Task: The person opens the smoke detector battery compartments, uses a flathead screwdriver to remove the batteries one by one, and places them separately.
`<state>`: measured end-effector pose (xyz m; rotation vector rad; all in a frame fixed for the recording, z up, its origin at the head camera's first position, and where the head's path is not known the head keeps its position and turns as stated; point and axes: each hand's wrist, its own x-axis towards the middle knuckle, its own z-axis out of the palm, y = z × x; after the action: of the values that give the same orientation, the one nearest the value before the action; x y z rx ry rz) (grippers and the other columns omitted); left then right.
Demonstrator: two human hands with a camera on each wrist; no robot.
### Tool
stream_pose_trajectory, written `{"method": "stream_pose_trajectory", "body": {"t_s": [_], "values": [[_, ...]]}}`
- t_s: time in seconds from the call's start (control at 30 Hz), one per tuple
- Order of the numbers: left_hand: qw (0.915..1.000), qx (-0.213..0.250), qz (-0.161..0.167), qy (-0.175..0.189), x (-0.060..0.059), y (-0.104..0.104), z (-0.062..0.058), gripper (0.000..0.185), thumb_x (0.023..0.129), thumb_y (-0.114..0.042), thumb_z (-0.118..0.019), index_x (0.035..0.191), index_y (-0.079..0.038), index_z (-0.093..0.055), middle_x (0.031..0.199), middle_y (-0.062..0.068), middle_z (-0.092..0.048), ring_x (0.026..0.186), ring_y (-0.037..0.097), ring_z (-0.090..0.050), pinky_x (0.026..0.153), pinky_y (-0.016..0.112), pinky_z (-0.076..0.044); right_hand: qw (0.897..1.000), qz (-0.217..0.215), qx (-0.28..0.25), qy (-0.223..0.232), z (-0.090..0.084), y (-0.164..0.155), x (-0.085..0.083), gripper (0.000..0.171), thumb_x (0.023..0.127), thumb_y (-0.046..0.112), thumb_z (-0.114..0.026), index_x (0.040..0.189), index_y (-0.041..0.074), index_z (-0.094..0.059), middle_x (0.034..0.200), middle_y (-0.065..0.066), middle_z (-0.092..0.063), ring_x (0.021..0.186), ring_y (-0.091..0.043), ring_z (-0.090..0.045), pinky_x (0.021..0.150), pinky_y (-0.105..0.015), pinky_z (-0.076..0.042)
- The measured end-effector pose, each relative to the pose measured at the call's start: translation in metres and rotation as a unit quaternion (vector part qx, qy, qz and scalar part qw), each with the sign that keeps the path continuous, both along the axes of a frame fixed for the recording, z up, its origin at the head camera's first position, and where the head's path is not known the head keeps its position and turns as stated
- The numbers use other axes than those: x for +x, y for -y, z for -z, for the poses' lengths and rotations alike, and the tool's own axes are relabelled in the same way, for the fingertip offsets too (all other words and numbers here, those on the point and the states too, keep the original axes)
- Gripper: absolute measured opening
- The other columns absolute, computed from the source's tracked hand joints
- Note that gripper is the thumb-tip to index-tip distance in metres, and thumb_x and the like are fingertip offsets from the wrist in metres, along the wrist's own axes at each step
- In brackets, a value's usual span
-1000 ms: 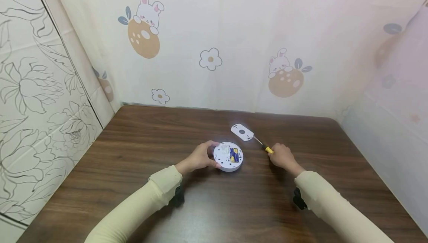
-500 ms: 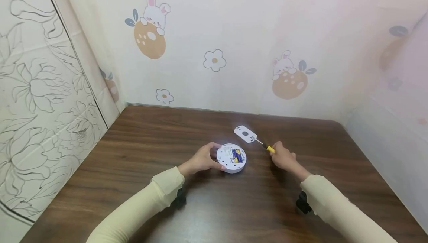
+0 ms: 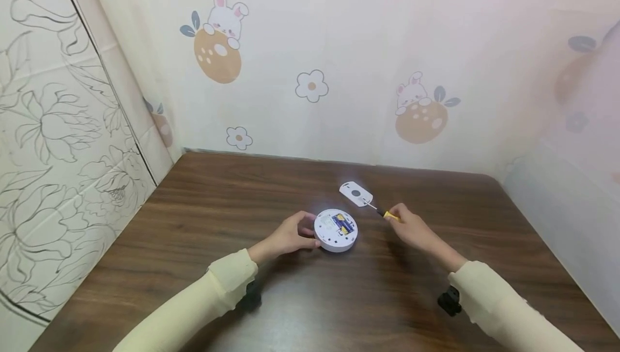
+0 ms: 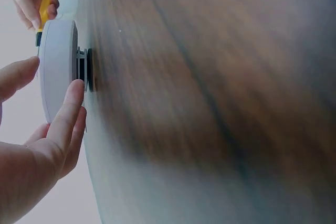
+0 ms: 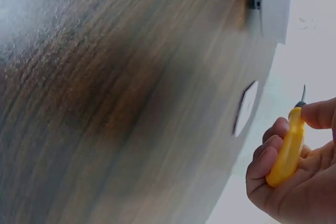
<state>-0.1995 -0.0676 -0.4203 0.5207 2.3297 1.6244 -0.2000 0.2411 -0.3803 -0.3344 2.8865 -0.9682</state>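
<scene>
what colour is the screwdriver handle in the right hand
Yellow: the screwdriver handle shows best in the right wrist view.

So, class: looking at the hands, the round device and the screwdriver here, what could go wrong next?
1. The left hand holds the round white device only at its edge, so it may slide on the smooth table.
2. The right hand grips the yellow screwdriver, whose tip points toward the loose white cover and may knock it away.

Dark wood-grain worktop [image 3: 194, 244], rounded corners. Behind it, pale backdrop sheet [image 3: 339, 34] printed with rabbits, orange fruits, small flowers and inverted grey lettering. At left, panel [image 3: 53, 126] bearing black line-drawn flowers. At right, plain pale sheet [image 3: 571, 190].
</scene>
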Motion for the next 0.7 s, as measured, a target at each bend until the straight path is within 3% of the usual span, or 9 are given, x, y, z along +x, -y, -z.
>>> {"method": "stream_pose_trajectory", "body": {"t_s": [0.13, 0.37, 0.7], "values": [[0.9996, -0.003, -0.013, 0.026, -0.001, 0.003, -0.001, 0.064, 0.076, -0.004, -0.079, 0.129, 0.005, -0.044, 0.127, 0.022, -0.051, 0.106, 0.032, -0.06, 0.08, 0.036, -0.056, 0.999, -0.028, 0.001, -0.015, -0.008, 0.001, 0.006, 0.026, 0.1, 0.019, -0.049, 0.112, -0.004, -0.048, 0.103, -0.022, -0.059, 0.077, -0.025, -0.051, 0.059, -0.032, -0.042], [0.9868, 0.062, -0.035, 0.146, -0.015, -0.005, -0.006, 0.058, 0.092, -0.015, -0.064, 0.137, 0.009, -0.036, 0.128, 0.026, -0.049, 0.098, 0.031, -0.062, 0.075, 0.038, -0.058, 0.996, -0.079, 0.025, -0.038, -0.021, 0.001, 0.011, 0.016, 0.094, 0.011, -0.059, 0.106, 0.001, -0.055, 0.076, -0.003, -0.051, 0.059, -0.015, -0.042, 0.047, -0.028, -0.038], [0.9812, 0.059, -0.054, 0.176, -0.023, -0.021, -0.003, 0.051, 0.093, -0.008, -0.061, 0.135, 0.011, -0.037, 0.115, 0.024, -0.053, 0.09, 0.028, -0.062, 0.072, 0.038, -0.059, 0.988, -0.104, 0.106, -0.046, -0.028, 0.003, 0.013, 0.015, 0.092, 0.013, -0.062, 0.105, 0.005, -0.06, 0.073, 0.0, -0.055, 0.051, -0.011, -0.041, 0.042, -0.025, -0.037]]}}
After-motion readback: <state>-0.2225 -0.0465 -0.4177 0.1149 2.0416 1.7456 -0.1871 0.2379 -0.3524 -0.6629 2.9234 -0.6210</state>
